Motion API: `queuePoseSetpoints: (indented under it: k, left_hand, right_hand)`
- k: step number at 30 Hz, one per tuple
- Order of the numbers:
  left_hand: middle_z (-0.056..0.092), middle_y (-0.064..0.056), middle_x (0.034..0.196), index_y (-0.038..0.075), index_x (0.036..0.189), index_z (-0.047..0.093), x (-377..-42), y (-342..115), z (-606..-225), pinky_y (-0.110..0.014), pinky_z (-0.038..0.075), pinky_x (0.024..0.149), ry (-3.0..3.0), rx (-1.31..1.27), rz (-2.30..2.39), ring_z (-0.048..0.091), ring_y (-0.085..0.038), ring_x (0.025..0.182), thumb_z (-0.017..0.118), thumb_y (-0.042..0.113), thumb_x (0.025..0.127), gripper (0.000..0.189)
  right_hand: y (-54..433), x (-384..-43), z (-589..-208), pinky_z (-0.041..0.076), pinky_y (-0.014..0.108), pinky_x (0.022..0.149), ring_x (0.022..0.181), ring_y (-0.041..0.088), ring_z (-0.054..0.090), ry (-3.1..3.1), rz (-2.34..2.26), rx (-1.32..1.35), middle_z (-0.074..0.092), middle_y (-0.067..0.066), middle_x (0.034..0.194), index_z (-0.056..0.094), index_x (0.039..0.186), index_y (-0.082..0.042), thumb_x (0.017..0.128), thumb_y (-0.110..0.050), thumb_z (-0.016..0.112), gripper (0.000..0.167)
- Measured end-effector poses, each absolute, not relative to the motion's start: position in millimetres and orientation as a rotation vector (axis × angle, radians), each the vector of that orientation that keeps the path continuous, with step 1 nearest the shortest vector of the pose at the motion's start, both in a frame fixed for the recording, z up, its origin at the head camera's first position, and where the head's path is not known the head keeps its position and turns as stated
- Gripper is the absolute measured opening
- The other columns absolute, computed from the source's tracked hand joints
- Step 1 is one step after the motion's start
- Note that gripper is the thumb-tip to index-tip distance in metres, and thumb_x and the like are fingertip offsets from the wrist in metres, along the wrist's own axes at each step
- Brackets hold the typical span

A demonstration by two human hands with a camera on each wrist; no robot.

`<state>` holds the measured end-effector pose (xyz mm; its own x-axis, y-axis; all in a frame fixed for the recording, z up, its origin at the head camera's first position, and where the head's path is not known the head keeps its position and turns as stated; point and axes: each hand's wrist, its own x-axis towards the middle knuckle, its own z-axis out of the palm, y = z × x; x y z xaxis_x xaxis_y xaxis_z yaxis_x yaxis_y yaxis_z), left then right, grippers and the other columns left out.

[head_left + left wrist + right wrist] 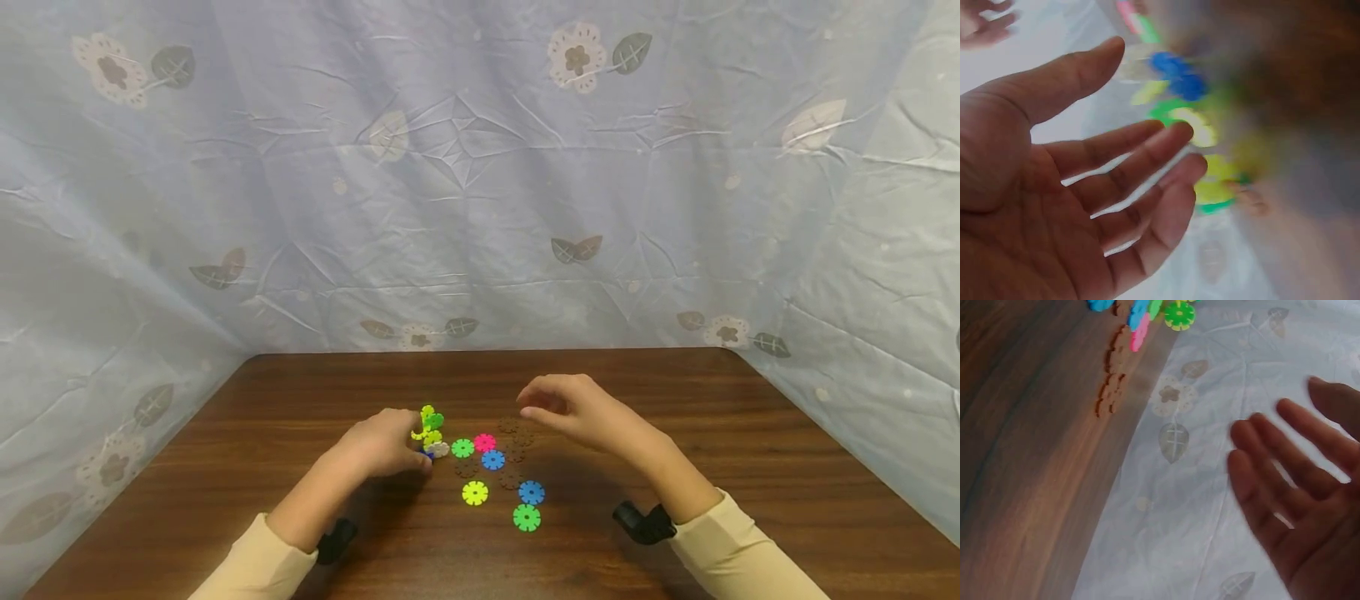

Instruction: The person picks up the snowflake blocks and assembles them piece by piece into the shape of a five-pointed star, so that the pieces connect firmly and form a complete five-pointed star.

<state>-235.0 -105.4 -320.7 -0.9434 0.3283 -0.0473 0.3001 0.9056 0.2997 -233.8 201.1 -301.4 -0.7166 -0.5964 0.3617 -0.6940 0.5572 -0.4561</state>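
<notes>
My left hand (384, 444) is beside a cluster of notched plastic discs (432, 437) in yellow, green, white and blue, which look joined. In the left wrist view its fingers (1124, 172) are spread and relaxed in front of the blurred blue disc (1179, 76); contact with the cluster cannot be told. My right hand (581, 410) hovers over the table, fingers loosely bent, holding nothing. Brown discs (509, 425) lie nearest to it, with a pink disc (485, 442) and a blue disc (492, 460) to their left. A green disc (462, 448) lies by the cluster.
On the dark wooden table (285, 417), nearer the front, lie a yellow disc (475, 493), another blue disc (532, 492) and another green disc (527, 517). A patterned pale curtain (465, 208) hangs behind and at both sides. Black devices (645, 523) sit under the wrists.
</notes>
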Motion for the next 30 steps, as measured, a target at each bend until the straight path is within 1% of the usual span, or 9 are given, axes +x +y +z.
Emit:
queuePoseSetpoints:
  k: [2, 4, 6, 9, 11, 14, 17, 23, 30]
  left_hand:
    - [0.074, -0.005, 0.105, 0.006, 0.112, 0.07, -228.6, -101.2, -313.3, -0.052, 0.057, 0.081, 3.016, 0.529, 0.435, 0.068, -0.023, 0.093, 0.087, 0.032, 0.086, 0.04]
    - [0.073, -0.006, 0.106, 0.008, 0.111, 0.07, -222.2, -93.8, -309.2, -0.051, 0.057, 0.08, 3.045, 0.605, 0.442, 0.069, -0.026, 0.097, 0.085, 0.029, 0.088, 0.035]
    - [0.074, -0.009, 0.108, 0.007, 0.114, 0.07, -217.8, -85.0, -309.2, -0.051, 0.058, 0.083, 3.033, 0.717, 0.453, 0.07, -0.026, 0.1, 0.086, 0.026, 0.087, 0.037]
    - [0.072, -0.005, 0.1, 0.008, 0.112, 0.07, -213.9, -71.6, -314.0, -0.041, 0.057, 0.077, 2.925, 0.847, 0.428, 0.066, -0.019, 0.092, 0.087, 0.022, 0.086, 0.034]
    - [0.071, -0.001, 0.094, 0.01, 0.109, 0.072, -213.0, -63.5, -318.4, -0.035, 0.055, 0.073, 2.852, 0.895, 0.386, 0.063, -0.013, 0.085, 0.088, 0.021, 0.085, 0.032]
    - [0.068, 0.004, 0.088, 0.014, 0.102, 0.073, -212.6, -54.3, -323.5, -0.029, 0.05, 0.067, 2.806, 0.912, 0.315, 0.058, -0.008, 0.079, 0.089, 0.021, 0.084, 0.025]
    - [0.065, 0.005, 0.086, 0.016, 0.098, 0.073, -212.3, -50.4, -327.6, -0.027, 0.048, 0.064, 2.813, 0.902, 0.277, 0.055, -0.007, 0.076, 0.09, 0.022, 0.083, 0.024]
    - [0.063, 0.004, 0.089, 0.018, 0.096, 0.07, -214.8, -48.2, -331.8, -0.028, 0.048, 0.064, 2.816, 0.91, 0.274, 0.054, -0.008, 0.08, 0.09, 0.024, 0.083, 0.025]
    - [0.064, 0.002, 0.088, 0.016, 0.091, 0.069, -221.7, -50.0, -332.7, -0.027, 0.048, 0.068, 2.761, 0.945, 0.347, 0.055, -0.009, 0.08, 0.09, 0.018, 0.083, 0.022]
  right_hand:
    - [202.1, -235.1, -303.8, 0.057, 0.024, 0.078, 0.089, 0.007, 0.067, -2.748, 0.844, 1.093, 0.076, 0.001, 0.104, 0.073, 0.114, -0.01, 0.101, -0.021, 0.071, 0.017]
    - [201.8, -235.1, -306.3, 0.057, 0.024, 0.08, 0.09, 0.007, 0.067, -2.849, 0.827, 1.115, 0.075, 0.005, 0.108, 0.07, 0.116, -0.008, 0.1, -0.021, 0.073, 0.021]
    - [201.2, -234.2, -308.6, 0.057, 0.027, 0.081, 0.092, 0.01, 0.066, -2.952, 0.826, 1.124, 0.073, 0.008, 0.11, 0.067, 0.118, -0.009, 0.097, -0.021, 0.076, 0.026]
    - [198.9, -230.9, -312.0, 0.055, 0.031, 0.081, 0.093, 0.012, 0.064, -3.09, 0.836, 1.128, 0.071, 0.01, 0.109, 0.064, 0.12, -0.012, 0.093, -0.018, 0.08, 0.032]
    - [197.5, -228.4, -314.0, 0.053, 0.032, 0.08, 0.094, 0.014, 0.062, -3.172, 0.863, 1.096, 0.069, 0.007, 0.105, 0.065, 0.117, -0.015, 0.089, -0.016, 0.083, 0.034]
    - [195.6, -226.2, -316.4, 0.05, 0.031, 0.077, 0.091, 0.016, 0.059, -3.238, 0.882, 1.072, 0.066, 0.006, 0.099, 0.066, 0.113, -0.016, 0.087, -0.015, 0.084, 0.032]
    - [192.6, -226.1, -319.4, 0.048, 0.03, 0.074, 0.088, 0.015, 0.057, -3.273, 0.881, 1.06, 0.064, 0.006, 0.096, 0.067, 0.11, -0.017, 0.087, -0.013, 0.084, 0.029]
    - [186.7, -224.8, -322.6, 0.047, 0.028, 0.075, 0.086, 0.013, 0.054, -3.289, 0.844, 1.086, 0.063, 0.006, 0.094, 0.065, 0.107, -0.014, 0.088, -0.009, 0.082, 0.026]
    - [180.8, -221.7, -324.9, 0.048, 0.028, 0.075, 0.084, 0.012, 0.054, -3.287, 0.798, 1.061, 0.063, 0.004, 0.093, 0.064, 0.102, -0.01, 0.087, -0.007, 0.083, 0.025]
